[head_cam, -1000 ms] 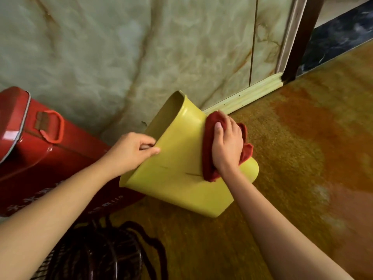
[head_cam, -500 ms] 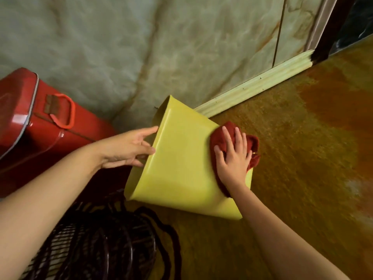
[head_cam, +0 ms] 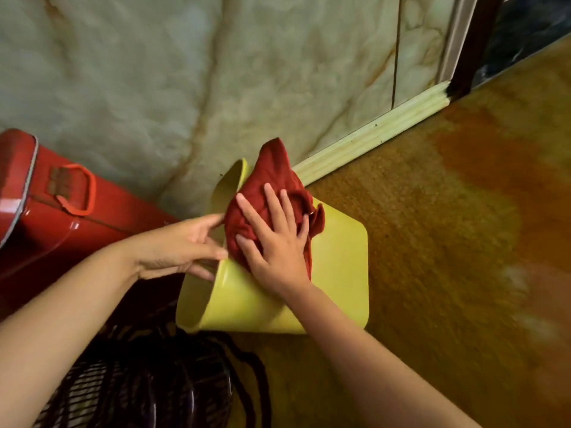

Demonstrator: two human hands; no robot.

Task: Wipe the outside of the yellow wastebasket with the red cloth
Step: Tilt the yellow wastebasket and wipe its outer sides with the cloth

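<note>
We are pressing red cloth (head_cam: pixel 272 180) under flat right hand (head_cam: pixel 275 245) | straight-fingered left hand (head_cam: pixel 176 245) bracing yellow wastebasket (head_cam: pixel 340 273) by rim | seeming light, slippery

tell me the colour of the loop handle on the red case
Orange loop handle on the red case; head view shows it best.

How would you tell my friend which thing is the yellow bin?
Find the pale marbled wall and follow it down to the orange-brown floor. There the yellow wastebasket lies tipped on its side, its open mouth toward the red case. It alone is bright yellow, and the right hand presses a red cloth on it.
</note>
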